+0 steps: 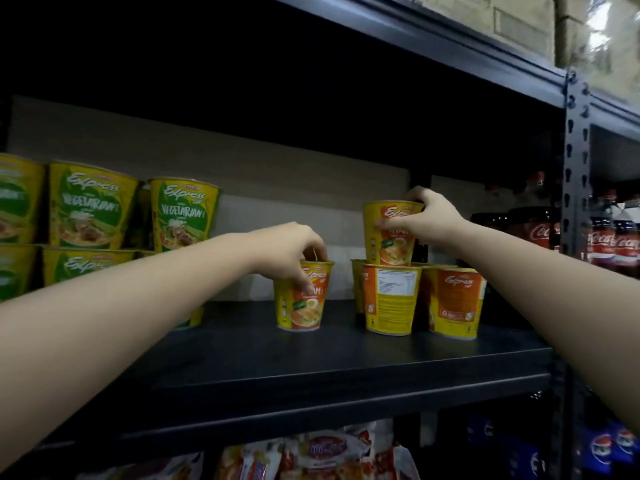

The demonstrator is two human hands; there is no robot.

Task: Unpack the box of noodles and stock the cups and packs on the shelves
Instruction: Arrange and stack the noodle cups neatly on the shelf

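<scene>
On the dark shelf (pixel 311 362) stands a yellow-and-orange noodle cup (pixel 302 306); my left hand (pixel 291 252) grips it by the rim from above. My right hand (pixel 426 214) holds a second orange cup (pixel 389 237) at its top, and this cup sits on a lower orange cup (pixel 389 299). Another orange cup (pixel 455 303) stands to the right of the stack, and one more shows behind it. The noodle box is out of view.
Green vegetarian noodle cups (pixel 93 206) are stacked two high at the shelf's left. Cola bottles (pixel 609 240) fill the bay to the right of the upright post (pixel 576 202). Snack packs (pixel 322 452) lie on the shelf below. Another shelf board runs overhead.
</scene>
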